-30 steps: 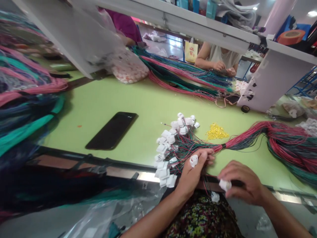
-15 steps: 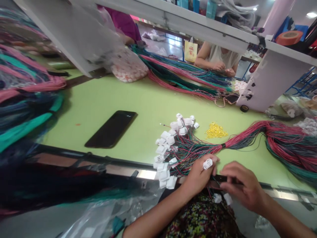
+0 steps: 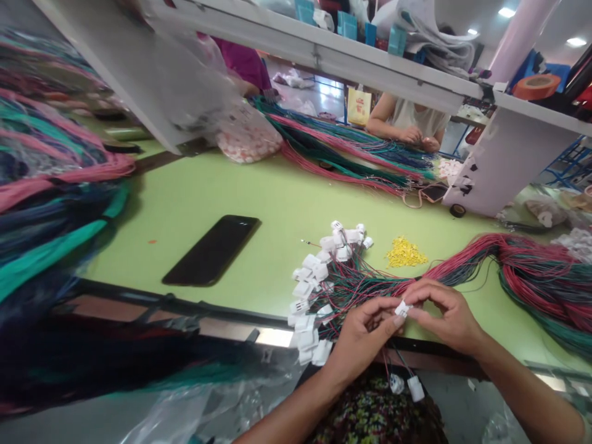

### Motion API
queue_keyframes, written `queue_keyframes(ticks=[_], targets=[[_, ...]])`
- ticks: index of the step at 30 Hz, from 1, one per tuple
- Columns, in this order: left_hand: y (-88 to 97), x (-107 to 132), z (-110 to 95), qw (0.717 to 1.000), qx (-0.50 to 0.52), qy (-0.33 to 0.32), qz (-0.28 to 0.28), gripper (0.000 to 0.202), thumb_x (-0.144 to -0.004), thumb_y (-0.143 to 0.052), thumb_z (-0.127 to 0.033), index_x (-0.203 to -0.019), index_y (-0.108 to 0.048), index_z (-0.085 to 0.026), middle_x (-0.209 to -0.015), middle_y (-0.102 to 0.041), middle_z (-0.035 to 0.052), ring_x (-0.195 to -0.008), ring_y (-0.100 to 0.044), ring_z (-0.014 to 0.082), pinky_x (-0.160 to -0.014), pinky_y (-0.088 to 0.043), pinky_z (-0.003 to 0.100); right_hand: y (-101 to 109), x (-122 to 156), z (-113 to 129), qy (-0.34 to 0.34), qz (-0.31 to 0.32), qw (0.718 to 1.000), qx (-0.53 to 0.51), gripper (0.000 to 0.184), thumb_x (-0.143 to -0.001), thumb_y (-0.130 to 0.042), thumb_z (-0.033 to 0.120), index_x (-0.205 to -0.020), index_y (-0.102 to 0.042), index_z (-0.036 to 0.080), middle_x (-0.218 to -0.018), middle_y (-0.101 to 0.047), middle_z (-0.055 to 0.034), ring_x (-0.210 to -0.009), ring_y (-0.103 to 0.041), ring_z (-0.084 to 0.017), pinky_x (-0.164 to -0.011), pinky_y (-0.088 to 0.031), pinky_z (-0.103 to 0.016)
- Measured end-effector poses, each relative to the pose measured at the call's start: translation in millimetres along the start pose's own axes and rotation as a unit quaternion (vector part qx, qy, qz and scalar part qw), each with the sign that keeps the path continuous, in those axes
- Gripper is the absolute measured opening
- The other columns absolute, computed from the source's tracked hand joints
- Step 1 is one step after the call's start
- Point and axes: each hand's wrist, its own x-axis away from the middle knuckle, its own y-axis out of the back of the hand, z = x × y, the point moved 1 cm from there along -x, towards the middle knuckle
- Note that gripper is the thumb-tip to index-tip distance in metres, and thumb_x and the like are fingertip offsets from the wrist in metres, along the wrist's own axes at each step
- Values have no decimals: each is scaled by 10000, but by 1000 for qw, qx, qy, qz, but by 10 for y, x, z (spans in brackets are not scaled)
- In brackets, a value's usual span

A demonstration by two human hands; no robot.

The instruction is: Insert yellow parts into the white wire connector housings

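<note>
My left hand (image 3: 365, 336) and my right hand (image 3: 446, 314) meet at the table's near edge, both pinching one small white connector (image 3: 402, 308) between their fingertips. Thin wires run from it. Just behind lies a bundle of red, green and blue wires (image 3: 467, 265) whose ends carry several white connectors (image 3: 319, 274). Two more white connectors (image 3: 407, 385) dangle on wires below my hands, over my patterned lap.
A black phone (image 3: 213, 250) lies on the green table (image 3: 259, 203) to the left. A pile of small yellow parts (image 3: 404, 253) sits behind the bundle. Thick wire bundles fill the left side (image 3: 55, 203) and far side (image 3: 351, 154). Another person's hands (image 3: 419, 135) work opposite, under a shelf (image 3: 333, 55).
My right hand rose from the table edge and joined my left hand on the white connector. Both hands now pinch it together, slightly higher over the table.
</note>
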Motion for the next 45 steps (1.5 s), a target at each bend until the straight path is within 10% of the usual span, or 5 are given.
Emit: queue_keyframes(ticks=[5, 12, 19, 35, 45], targets=[[-17, -17, 70, 997, 57, 58, -17, 241, -738, -824, -315, -944, -765, -204, -686, -738, 22, -621, -657, 141, -659, -501, 280, 95, -260, -240, -29, 84, 995, -45, 102, -938, -637, 244, -915, -731, 213, -921, -724, -45, -852, -683, -164, -786, -555, -335], [-70, 9, 33, 991, 93, 92, -22, 232, -730, -819, -349, -859, -736, -175, -621, -716, 13, -537, -593, 107, -590, -460, 236, 14, -704, -655, 4, 95, 973, 210, 108, -880, -666, 120, -927, -742, 182, -866, -654, -36, -774, -613, -153, -733, -473, -292], [-59, 2, 77, 991, 93, 97, -27, 321, -689, -847, -387, -878, -722, -159, -604, -716, 7, -533, -589, 104, -580, -456, 223, -97, -858, -768, 15, 139, 959, 247, 180, -809, -693, 33, -706, -710, 180, -716, -592, -2, -675, -546, -141, -646, -383, -263], [-91, -5, -62, 969, 223, 65, -83, 241, -716, -835, -311, -873, -770, -141, -995, -785, 99, -672, -678, 130, -559, -520, 206, 114, -97, -334, 222, 27, 956, 192, 219, -977, -551, 166, -1128, -692, 239, -916, -680, -66, -820, -646, -185, -705, -546, -320], [-105, 17, -15, 975, 199, 61, -82, 231, -725, -830, -322, -857, -746, -152, -689, -761, 45, -587, -628, 116, -562, -486, 201, -56, -87, -251, 92, -31, 993, 70, 39, -906, -689, 214, -919, -723, 226, -813, -700, -35, -742, -662, -163, -657, -547, -299]])
